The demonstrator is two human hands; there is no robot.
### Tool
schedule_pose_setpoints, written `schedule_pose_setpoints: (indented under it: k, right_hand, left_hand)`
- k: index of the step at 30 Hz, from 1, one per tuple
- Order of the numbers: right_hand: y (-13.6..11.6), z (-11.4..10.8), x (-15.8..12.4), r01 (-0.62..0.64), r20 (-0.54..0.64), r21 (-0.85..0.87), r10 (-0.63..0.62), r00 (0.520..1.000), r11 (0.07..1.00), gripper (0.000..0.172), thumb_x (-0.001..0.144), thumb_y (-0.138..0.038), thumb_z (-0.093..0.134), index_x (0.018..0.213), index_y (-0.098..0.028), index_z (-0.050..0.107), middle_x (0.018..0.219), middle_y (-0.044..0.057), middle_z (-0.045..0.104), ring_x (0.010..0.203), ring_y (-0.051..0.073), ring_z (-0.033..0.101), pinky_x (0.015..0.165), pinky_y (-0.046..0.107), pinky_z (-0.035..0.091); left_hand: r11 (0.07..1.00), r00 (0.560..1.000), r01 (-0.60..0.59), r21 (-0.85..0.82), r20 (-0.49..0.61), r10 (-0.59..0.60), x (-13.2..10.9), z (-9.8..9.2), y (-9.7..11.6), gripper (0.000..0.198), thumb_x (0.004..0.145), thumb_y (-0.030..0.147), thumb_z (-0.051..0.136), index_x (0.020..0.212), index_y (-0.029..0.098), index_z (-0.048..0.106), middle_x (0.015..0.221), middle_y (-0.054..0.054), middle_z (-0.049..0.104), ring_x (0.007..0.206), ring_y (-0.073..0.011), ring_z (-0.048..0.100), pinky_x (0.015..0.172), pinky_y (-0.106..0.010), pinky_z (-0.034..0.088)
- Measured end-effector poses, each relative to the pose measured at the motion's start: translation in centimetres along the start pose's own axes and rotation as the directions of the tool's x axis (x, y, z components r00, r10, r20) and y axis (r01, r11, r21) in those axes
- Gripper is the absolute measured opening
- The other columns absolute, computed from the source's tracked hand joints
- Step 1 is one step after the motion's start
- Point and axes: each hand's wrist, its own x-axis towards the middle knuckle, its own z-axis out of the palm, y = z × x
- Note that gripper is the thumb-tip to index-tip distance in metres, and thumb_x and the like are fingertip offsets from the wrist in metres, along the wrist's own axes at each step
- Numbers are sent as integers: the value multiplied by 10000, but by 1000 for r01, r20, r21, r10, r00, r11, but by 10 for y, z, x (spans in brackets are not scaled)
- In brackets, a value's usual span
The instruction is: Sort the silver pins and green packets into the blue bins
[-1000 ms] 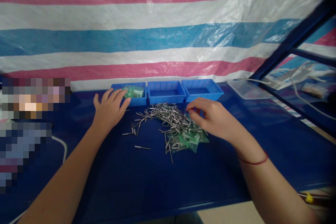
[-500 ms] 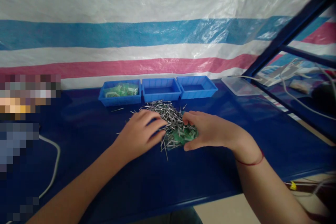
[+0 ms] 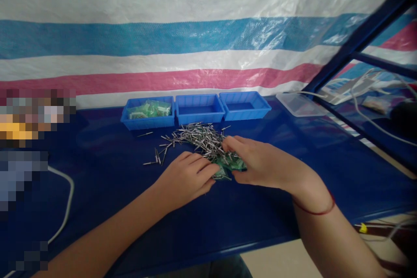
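Observation:
A heap of silver blind rivets (image 3: 203, 139) lies on the blue table, with a few strays off to its left. At its near right edge is a green clear plastic bag (image 3: 233, 161) with rivets in and around it. My right hand (image 3: 260, 160) grips the bag's right side, thumb below and curled fingers above. My left hand (image 3: 187, 178) is at the bag's left end, fingers together and bent in; whether they pinch the bag or rivets is hidden.
Behind the heap stand three blue bins: a left bin (image 3: 125, 118) holding green bags, a middle bin (image 3: 200, 118) and a right bin (image 3: 246, 115). A clear plastic lid (image 3: 301, 105) lies right of them. A white cable (image 3: 70, 200) runs along the left; a blue frame (image 3: 355, 37) rises at right.
My left hand has moved right and toward me, from the heap's left side to the bag, and its fingers have closed. My right hand stays at the bag.

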Motion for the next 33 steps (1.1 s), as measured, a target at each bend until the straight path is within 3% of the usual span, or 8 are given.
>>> schedule_pose_setpoints:
  k: [3, 6, 11, 17, 22, 26, 33]
  right_hand:
    - [0, -5, -1, -10, 2, -15, 10, 1000, 1000, 208, 726, -167, 590, 908, -220, 505, 908, 21, 576, 777, 184, 589, 647, 272, 390]
    - [2, -7, 1, -2, -16, 6, 2, 1000, 1000, 157, 744, -165, 589, 876, -218, 522, 889, 13, 574, 750, 170, 570, 636, 267, 390]
    - [5, -2, 4, 134, -55, 36, -132, 990, 990, 243, 729, -120, 621, 944, -210, 551, 947, 47, 576, 880, 214, 559, 758, 320, 432]
    - [0, 2, 5, 283, -89, 26, -280, 956, 959, 335, 708, -103, 656, 1005, -230, 571, 1093, 76, 552, 995, 255, 527, 846, 398, 437]
    - [-5, 10, 13, 268, -130, 1, -266, 955, 963, 255, 780, -273, 688, 1002, -200, 586, 1072, 95, 574, 1016, 272, 521, 848, 424, 439]
    - [-8, 17, 23, 249, -228, -7, -244, 943, 969, 101, 855, -265, 619, 903, -176, 630, 958, 89, 610, 957, 236, 552, 836, 391, 431]
    - [-7, 14, 27, 240, -283, 159, -188, 940, 958, 114, 887, -244, 577, 865, -199, 679, 809, 41, 682, 780, 176, 619, 747, 311, 438]
  left_hand:
    - [999, 999, -23, 37, -25, 24, -1, 0, -2, 144, 947, 231, 471, 947, 189, 609, 897, -34, 666, 853, -171, 598, 800, -323, 395]
    - [994, 996, -71, 89, -37, 75, -2, 0, -3, 167, 956, 174, 445, 966, 193, 611, 885, -32, 670, 836, -160, 604, 793, -320, 391]
    - [994, 994, -78, 82, -68, 84, -3, 4, -5, 221, 970, 151, 405, 1076, 188, 595, 924, -43, 669, 840, -167, 614, 793, -325, 424]
    - [982, 985, 113, -149, -116, -130, -3, 6, -8, 213, 973, 170, 395, 1079, 180, 579, 987, -56, 649, 875, -168, 625, 791, -291, 478]
    - [894, 943, 243, -376, -123, -308, -2, 6, -14, 220, 980, 190, 367, 1074, 196, 566, 1025, -50, 635, 911, -145, 621, 824, -269, 484]
    - [848, 916, 263, -460, -157, -369, -2, 11, -18, 209, 976, 217, 391, 1088, 200, 567, 1025, -49, 640, 952, -155, 610, 874, -290, 469]
    - [819, 890, 289, -496, -176, -421, -2, 9, -18, 248, 966, 253, 419, 1176, 189, 532, 1075, -69, 627, 1004, -178, 590, 897, -318, 455]
